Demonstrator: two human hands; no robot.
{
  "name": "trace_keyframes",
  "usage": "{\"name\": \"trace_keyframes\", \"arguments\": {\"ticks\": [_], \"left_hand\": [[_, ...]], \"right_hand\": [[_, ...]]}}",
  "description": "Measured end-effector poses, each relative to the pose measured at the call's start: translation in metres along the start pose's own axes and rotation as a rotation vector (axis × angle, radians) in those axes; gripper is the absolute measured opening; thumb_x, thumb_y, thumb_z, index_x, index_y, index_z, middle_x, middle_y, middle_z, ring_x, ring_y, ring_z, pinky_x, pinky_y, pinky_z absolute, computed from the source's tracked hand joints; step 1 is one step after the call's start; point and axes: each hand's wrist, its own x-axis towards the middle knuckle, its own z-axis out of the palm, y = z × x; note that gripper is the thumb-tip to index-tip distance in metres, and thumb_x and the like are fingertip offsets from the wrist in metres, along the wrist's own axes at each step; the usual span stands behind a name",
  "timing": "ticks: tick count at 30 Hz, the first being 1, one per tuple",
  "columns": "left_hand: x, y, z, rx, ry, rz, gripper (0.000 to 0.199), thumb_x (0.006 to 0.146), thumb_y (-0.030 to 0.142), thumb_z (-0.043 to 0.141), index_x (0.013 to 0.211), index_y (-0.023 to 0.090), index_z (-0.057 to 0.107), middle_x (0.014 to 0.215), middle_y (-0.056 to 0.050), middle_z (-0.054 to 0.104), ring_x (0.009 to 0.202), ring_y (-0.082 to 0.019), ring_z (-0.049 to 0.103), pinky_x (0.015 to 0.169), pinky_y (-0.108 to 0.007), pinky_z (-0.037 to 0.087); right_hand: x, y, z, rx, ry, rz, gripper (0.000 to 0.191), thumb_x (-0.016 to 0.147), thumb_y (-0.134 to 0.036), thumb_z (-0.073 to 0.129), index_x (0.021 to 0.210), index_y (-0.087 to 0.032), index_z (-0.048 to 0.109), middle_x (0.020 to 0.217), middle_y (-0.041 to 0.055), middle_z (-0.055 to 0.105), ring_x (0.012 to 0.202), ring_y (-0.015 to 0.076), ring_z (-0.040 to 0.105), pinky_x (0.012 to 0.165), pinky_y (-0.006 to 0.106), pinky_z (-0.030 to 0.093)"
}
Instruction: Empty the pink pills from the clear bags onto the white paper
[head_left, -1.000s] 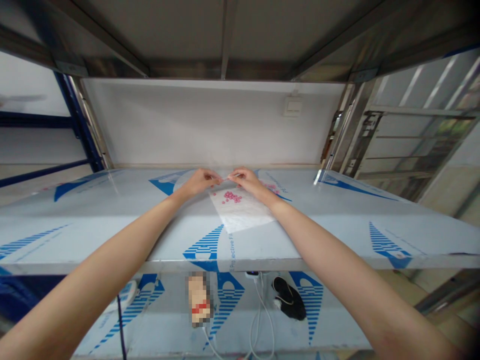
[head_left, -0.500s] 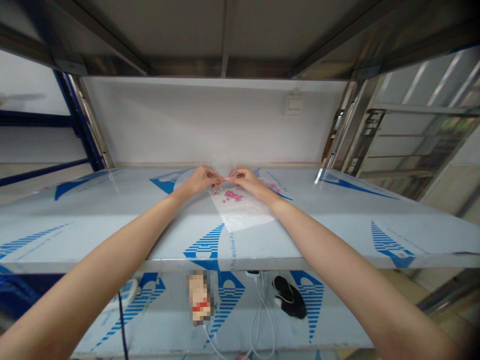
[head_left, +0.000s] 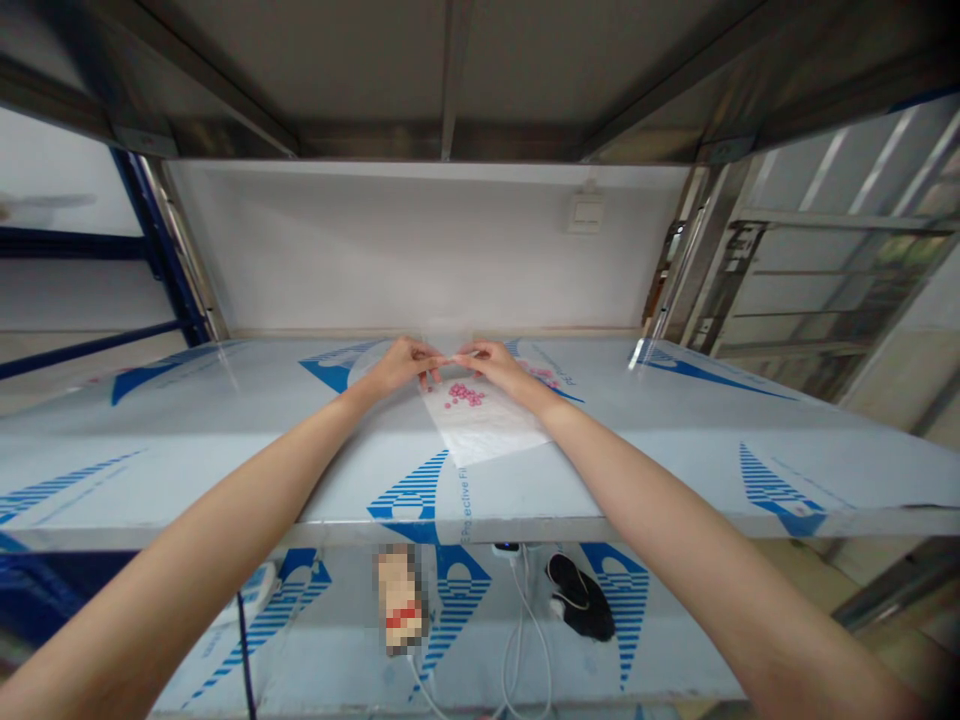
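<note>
A translucent plastic bag (head_left: 480, 440) lies on the shelf, with a cluster of small pink pieces (head_left: 466, 396) showing at its middle. My left hand (head_left: 411, 362) is closed in a pinch at the bag's far edge. Pinched at the same edge, my right hand (head_left: 487, 360) almost meets the left one fingertip to fingertip. A faint clear part of the plastic rises behind the fingers. More pink pieces (head_left: 544, 376) lie beyond my right wrist, partly covered by it.
The shelf (head_left: 225, 430) is covered in blue-printed protective film. On a lower level are a blurred-out phone-like object (head_left: 400, 600), white cables (head_left: 517, 640) and a black item (head_left: 581, 600). A metal shelf (head_left: 360, 80) hangs overhead; a wall with a switch (head_left: 586, 213) closes the back.
Both hands stay pinched at the bag's far edge, with only slight finger movement. The view has shifted a little.
</note>
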Motion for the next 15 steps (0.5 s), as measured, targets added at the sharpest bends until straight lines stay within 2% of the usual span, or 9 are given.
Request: {"name": "trace_keyframes", "arguments": {"ticks": [3,7,9,12,15], "left_hand": [[0.005,-0.013,-0.006,-0.014,0.083,-0.007,0.04,0.078,0.053,0.062,0.076,0.013,0.067,0.069,-0.007,0.069,0.052,-0.015,0.058,0.055,-0.026,0.046],[0.005,-0.032,-0.028,0.148,0.285,-0.031,0.047,0.083,0.055,0.049,0.064,0.015,0.062,0.067,-0.008,0.067,0.056,-0.016,0.058,0.06,-0.027,0.046],[0.001,-0.039,-0.042,0.294,0.358,-0.138,0.052,0.087,0.054,0.04,0.057,0.016,0.059,0.061,-0.009,0.064,0.058,-0.018,0.058,0.064,-0.028,0.046],[-0.01,-0.044,-0.057,0.551,0.443,-0.414,0.052,0.092,0.045,0.033,0.057,0.017,0.059,0.069,-0.013,0.067,0.074,-0.024,0.065,0.074,-0.032,0.048],[-0.02,-0.044,-0.063,0.753,0.452,-0.637,0.033,0.085,0.034,0.046,0.07,0.014,0.067,0.088,-0.021,0.071,0.096,-0.036,0.066,0.086,-0.044,0.046]], "right_hand": [[0.004,0.003,-0.006,-0.075,0.088,0.005,0.017,0.085,-0.024,0.063,0.098,-0.018,0.072,0.105,0.0086,0.069,0.082,0.0177,0.063,0.069,0.029,0.053],[0.005,0.007,-0.019,-0.469,0.25,-0.086,0.024,0.083,-0.013,0.061,0.103,-0.018,0.074,0.109,0.0082,0.068,0.097,0.0198,0.062,0.092,0.034,0.049],[0.003,0.007,-0.024,-0.656,0.274,-0.095,0.026,0.083,-0.012,0.063,0.105,-0.02,0.074,0.115,0.0088,0.066,0.11,0.0225,0.059,0.101,0.037,0.044],[-0.003,0.006,-0.026,-0.849,0.177,0.015,0.033,0.085,-0.021,0.067,0.118,-0.022,0.071,0.128,0.0101,0.062,0.125,0.0289,0.052,0.104,0.044,0.041],[-0.008,0.003,-0.026,-0.955,0.01,0.135,0.039,0.085,-0.03,0.07,0.124,-0.025,0.068,0.135,0.009,0.06,0.127,0.0314,0.052,0.105,0.047,0.04]]}}
